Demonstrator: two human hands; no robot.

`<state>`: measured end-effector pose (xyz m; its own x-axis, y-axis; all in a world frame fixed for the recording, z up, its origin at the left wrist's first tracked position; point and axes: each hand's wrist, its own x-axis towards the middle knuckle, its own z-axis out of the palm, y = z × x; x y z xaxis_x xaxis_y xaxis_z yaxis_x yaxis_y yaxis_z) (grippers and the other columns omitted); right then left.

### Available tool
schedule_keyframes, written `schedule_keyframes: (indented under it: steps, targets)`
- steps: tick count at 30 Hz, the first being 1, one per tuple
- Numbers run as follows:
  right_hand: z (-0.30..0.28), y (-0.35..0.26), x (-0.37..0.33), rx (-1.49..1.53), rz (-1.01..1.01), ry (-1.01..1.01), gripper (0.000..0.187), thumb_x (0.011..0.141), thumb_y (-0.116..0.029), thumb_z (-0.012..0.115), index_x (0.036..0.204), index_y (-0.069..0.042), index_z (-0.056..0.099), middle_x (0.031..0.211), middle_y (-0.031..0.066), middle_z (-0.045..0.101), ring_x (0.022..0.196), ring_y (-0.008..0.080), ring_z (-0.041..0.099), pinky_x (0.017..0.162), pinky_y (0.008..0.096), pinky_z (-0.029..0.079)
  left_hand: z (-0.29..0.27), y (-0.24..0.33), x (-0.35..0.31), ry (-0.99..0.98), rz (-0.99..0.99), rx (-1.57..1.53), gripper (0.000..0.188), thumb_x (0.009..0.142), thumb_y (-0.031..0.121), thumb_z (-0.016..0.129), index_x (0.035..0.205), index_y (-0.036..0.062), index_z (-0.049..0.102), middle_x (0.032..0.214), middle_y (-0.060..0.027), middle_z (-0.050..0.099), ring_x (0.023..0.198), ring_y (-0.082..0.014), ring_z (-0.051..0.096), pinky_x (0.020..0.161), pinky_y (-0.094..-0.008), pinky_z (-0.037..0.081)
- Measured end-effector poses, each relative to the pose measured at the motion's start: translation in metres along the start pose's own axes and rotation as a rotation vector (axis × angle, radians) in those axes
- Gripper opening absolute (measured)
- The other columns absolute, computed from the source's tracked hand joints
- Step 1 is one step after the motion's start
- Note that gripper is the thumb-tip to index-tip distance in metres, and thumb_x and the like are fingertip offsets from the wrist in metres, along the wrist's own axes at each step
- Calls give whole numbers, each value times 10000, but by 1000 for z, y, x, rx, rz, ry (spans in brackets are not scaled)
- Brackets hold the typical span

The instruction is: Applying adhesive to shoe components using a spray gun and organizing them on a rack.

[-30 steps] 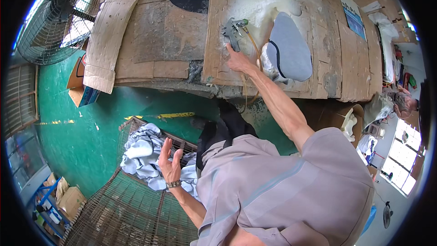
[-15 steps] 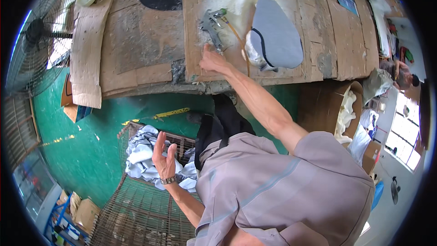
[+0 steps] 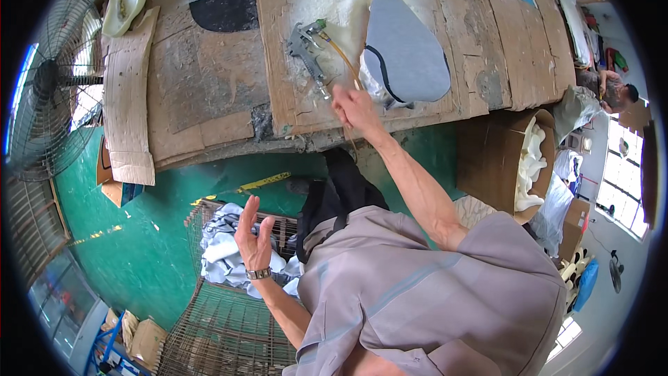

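Note:
My right hand (image 3: 356, 108) hovers over the near edge of the cardboard-covered table, its fingers bent and partly hidden; I cannot tell if they hold anything. Just left of it a grey metal spray gun (image 3: 306, 54) with a green-capped end lies on the cardboard. A yellow-orange hose (image 3: 341, 52) runs from the gun down toward this hand. To the right sits a grey, fabric-covered rounded pad (image 3: 407, 49) with a black edge band and white material beneath. My left hand (image 3: 255, 240), wearing a wristwatch, is raised and empty with fingers extended, above a wire cage.
The wire cage (image 3: 229, 327) holds crumpled light grey fabric (image 3: 226, 244). A large fan (image 3: 52, 87) stands left, near a cream moulded piece (image 3: 124, 8). Right of the table, a cardboard box (image 3: 497, 160) holds white foam pieces. Another person (image 3: 616, 90) is at the far right.
My right hand has moved from the spray gun's handle to the right, toward the grey pad. The gun stays lying on the table. My left hand keeps its pose.

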<state>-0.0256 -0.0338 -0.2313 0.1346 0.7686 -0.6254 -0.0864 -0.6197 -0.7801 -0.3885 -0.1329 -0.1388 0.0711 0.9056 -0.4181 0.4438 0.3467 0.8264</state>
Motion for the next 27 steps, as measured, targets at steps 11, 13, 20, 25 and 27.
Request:
schedule_keyframes:
  steps: [11,13,20,25,27]
  targets:
    - [25,-5,75,-884,-503,435,515,874,-358,751,1195,-9,549,1048,266,654,952,435,668,784,522,546,5,18,1,47,28,33,582,902,205,742,1426,39,551,1362,-143,645,1286,-277,597,1064,-423,462]
    - [29,-4,82,-947,-411,372,594,854,-297,761,1311,-28,495,1086,270,657,958,440,671,807,523,537,15,21,14,-20,29,-150,569,912,198,728,1423,26,549,1361,-159,640,1291,-277,591,1069,-422,461]
    - [30,11,110,-882,-385,454,565,763,-212,767,1206,35,517,1079,287,656,982,456,668,819,518,543,112,7,145,-213,-9,-739,445,1095,383,440,1298,23,606,1093,-59,643,1023,-158,626,917,-356,542]
    - [42,-15,105,-557,-132,359,557,738,-282,716,1141,73,569,947,281,692,918,440,691,806,467,540,181,-20,227,-260,-228,-852,614,1050,592,401,1212,43,621,999,-32,621,916,-162,607,846,-336,533]
    - [37,-23,98,-534,-96,396,562,760,-304,696,1142,88,566,888,247,693,836,398,704,768,445,533,201,-33,244,-217,-328,-743,654,1028,654,382,1191,71,631,961,-1,607,875,-131,581,811,-306,512]
